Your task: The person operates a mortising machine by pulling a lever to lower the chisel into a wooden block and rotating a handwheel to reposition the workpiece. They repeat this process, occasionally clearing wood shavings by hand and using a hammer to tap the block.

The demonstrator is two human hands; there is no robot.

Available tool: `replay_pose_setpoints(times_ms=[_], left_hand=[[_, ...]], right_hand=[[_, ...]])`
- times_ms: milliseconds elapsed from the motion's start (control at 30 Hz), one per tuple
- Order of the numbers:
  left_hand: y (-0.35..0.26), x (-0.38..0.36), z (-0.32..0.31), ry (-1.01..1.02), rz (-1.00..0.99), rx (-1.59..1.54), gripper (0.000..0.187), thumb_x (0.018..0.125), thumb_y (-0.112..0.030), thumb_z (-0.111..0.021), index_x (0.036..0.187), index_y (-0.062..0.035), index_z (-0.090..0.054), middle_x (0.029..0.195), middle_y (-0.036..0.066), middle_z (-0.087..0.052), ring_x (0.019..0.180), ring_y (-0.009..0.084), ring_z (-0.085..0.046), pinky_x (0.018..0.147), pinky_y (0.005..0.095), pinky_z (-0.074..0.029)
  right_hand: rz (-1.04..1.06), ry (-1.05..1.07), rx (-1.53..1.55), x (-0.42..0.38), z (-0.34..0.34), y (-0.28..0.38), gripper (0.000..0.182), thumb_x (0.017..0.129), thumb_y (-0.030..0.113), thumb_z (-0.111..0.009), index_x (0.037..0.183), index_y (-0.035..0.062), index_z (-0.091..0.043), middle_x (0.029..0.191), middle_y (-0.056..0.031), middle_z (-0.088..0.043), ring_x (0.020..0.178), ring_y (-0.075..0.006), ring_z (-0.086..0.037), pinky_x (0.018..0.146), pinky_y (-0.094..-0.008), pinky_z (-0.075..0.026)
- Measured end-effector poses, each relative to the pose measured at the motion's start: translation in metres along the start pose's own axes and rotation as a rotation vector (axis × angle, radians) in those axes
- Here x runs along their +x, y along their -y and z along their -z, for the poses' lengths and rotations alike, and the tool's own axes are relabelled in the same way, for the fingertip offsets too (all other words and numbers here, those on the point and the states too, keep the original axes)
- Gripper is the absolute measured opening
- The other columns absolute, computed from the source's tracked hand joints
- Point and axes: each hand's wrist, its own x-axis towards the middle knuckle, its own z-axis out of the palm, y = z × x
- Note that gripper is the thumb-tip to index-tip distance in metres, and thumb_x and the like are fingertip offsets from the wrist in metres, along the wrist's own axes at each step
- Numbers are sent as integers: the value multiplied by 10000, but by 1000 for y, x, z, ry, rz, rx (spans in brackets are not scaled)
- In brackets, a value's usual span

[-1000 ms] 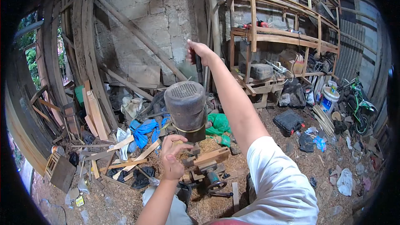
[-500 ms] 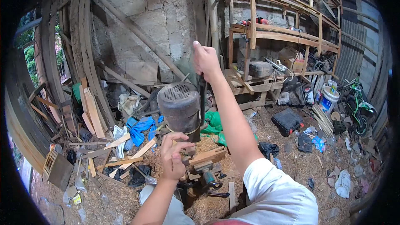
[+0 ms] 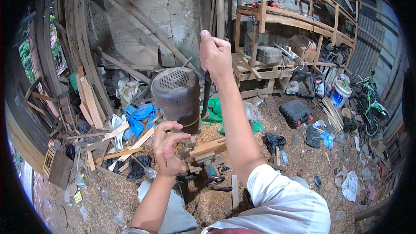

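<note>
A dark, weathered cylindrical motor housing [image 3: 175,99] with a perforated top stands upright in front of me. My right hand [image 3: 216,58], arm stretched forward, is closed around a dark upright lever [image 3: 207,89] just right of the housing. My left hand [image 3: 167,151] is held near the housing's lower edge, fingers curved and apart with nothing in them. Below the housing, a light wooden piece [image 3: 209,147] lies on a machine base with a greenish vise [image 3: 211,170] and a small handwheel [image 3: 215,181].
Wood offcuts [image 3: 123,156] and a blue cloth [image 3: 141,117] litter the left floor. Green plastic [image 3: 214,108] lies behind the machine. To the right are a black case [image 3: 295,112], a white bucket [image 3: 341,93] and a small green bike [image 3: 372,108]. A wooden rack [image 3: 286,19] stands against the wall.
The view has tipped down slightly. My right hand, still closed on the lever, sits lower and farther right relative to the housing. My left hand keeps its loose, open shape.
</note>
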Motion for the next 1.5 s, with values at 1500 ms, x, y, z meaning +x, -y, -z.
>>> replay_pose_setpoints(times_ms=[1500], left_hand=[[-13,-23,33,230,-196,21,940,1037,-737,-135,1001,-82,-808,1256,170,-695,1329,424,-583,1219,566,-283]], right_hand=[[158,-20,-44,-85,16,25,550,1119,213,-489,593,70,-421,532,-10,-444,437,-88,-390,423,-275,-292]])
